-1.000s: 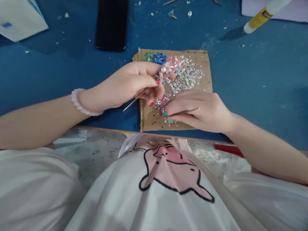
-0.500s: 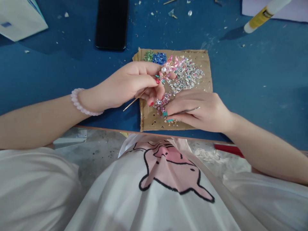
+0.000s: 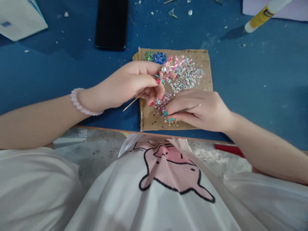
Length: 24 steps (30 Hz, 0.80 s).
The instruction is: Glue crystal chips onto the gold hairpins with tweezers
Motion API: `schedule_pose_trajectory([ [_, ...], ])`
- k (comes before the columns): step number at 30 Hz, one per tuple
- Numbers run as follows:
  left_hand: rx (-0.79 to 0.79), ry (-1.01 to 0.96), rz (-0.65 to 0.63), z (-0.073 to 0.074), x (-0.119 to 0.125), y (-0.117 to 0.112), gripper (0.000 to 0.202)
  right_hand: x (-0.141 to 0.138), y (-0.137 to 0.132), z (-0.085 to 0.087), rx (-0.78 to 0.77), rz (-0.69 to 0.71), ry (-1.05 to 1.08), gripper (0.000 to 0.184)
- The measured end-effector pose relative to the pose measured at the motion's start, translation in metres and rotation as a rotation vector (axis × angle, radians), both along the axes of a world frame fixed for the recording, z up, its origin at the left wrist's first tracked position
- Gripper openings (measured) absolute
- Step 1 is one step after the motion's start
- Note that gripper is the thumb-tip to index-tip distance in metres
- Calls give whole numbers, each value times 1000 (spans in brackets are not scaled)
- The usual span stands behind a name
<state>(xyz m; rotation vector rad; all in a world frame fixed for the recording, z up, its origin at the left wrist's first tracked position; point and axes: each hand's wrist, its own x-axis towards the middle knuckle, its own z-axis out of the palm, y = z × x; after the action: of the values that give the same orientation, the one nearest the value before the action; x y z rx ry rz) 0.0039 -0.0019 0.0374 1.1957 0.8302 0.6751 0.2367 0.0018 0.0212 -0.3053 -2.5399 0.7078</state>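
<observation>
My left hand (image 3: 134, 80) is closed around a hairpin with a thin gold stem (image 3: 135, 100) and pink flowers with a white pearl (image 3: 166, 69) at its top. The flowers stand out past my thumb and fingertips. In a pinch, my right hand (image 3: 205, 109) holds a slim dark metal tool (image 3: 186, 110), its tip low near a small pile of pink rhinestones (image 3: 162, 103). Both hands are over a piece of brown cardboard (image 3: 147, 125). Silvery rhinestones (image 3: 189, 77) are heaped there, with blue stones (image 3: 159, 58) and green stones (image 3: 148, 55) at the far left corner.
A black phone (image 3: 112, 25) lies on the blue table (image 3: 245, 80) beyond my left hand. At the back right are a yellow and white glue tube (image 3: 260, 18) and a pale lilac sheet (image 3: 292, 11). A white box-like object (image 3: 21, 22) is at the back left.
The tool in my right hand has tilted very slightly, its back end a little higher. My left hand and the hairpin stay where they were.
</observation>
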Motion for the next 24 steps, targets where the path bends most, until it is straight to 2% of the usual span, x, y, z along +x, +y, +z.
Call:
schedule_pose_trajectory([
  [24,20,17,-3,0,-1,-1,38,-1,1,2,-7,-21,-8,10],
])
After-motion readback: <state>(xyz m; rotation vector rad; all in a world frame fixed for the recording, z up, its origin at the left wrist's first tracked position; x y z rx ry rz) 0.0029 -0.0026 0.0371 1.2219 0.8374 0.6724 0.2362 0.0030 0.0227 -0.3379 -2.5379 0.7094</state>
